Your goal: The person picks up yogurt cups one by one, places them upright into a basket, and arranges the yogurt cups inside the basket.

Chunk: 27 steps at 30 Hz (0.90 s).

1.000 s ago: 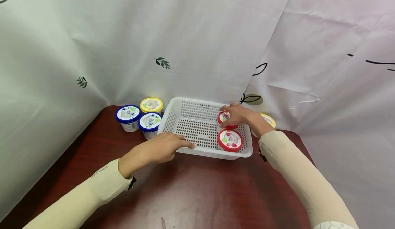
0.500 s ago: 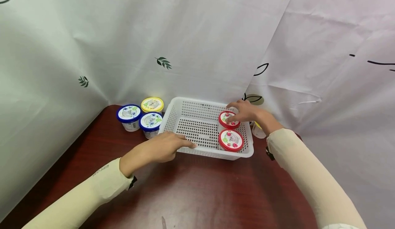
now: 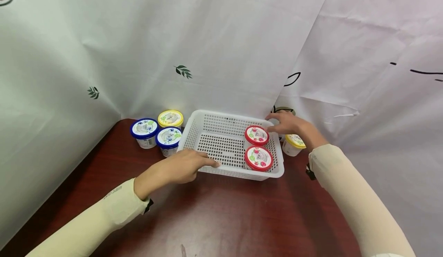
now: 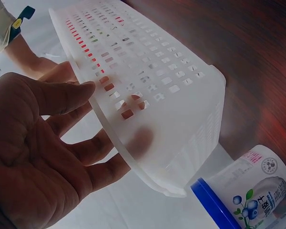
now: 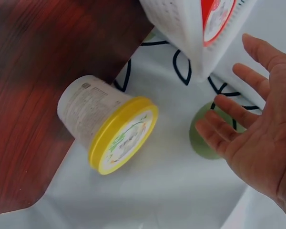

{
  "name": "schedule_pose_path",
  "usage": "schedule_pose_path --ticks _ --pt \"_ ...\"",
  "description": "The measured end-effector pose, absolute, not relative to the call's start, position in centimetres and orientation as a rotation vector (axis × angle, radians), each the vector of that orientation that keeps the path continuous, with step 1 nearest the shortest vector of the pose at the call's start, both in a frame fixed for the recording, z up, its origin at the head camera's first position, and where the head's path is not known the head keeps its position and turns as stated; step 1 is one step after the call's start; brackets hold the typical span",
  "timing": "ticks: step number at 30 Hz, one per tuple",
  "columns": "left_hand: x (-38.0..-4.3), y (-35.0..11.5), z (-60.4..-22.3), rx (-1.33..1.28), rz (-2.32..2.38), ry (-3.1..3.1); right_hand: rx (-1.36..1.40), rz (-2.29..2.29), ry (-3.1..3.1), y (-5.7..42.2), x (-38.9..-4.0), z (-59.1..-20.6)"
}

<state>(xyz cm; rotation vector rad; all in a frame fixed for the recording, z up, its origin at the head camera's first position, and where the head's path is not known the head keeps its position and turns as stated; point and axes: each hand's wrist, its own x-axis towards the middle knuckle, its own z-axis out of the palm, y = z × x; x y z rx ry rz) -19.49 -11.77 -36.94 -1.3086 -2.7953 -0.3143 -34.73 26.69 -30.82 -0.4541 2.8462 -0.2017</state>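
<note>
A white perforated plastic basket (image 3: 249,172) stands on the table, and my left hand (image 3: 183,166) holds its front left rim. In the left wrist view the thumb (image 4: 69,98) lies on the outside of the basket wall, with fingers behind it. Two red-lidded tubs stand inside at the right end: a rear tub (image 3: 257,134) and a front tub (image 3: 258,158). My right hand (image 3: 287,122) is over the basket's back right corner, fingers spread, holding nothing. Just below it, outside the basket, is a yellow-lidded tub (image 3: 293,145), apart from the fingers in the right wrist view.
Left of the basket stand two blue-lidded tubs (image 3: 144,129) and another yellow-lidded tub (image 3: 170,118). White patterned cloth (image 3: 228,57) hangs behind and at both sides of the dark red wooden table (image 3: 221,214).
My right hand has let go of the rear red-lidded tub and moved right, out over the basket's corner. The tub stays in the basket. My left hand has stayed on the rim.
</note>
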Motion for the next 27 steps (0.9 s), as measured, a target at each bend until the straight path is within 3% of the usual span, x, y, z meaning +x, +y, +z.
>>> schedule_pose_path --ticks 27 --pt "-19.5 -11.7 -37.1 -1.309 -0.329 -2.768 -0.295 -0.14 2.856 31.6 -35.2 -32.7"
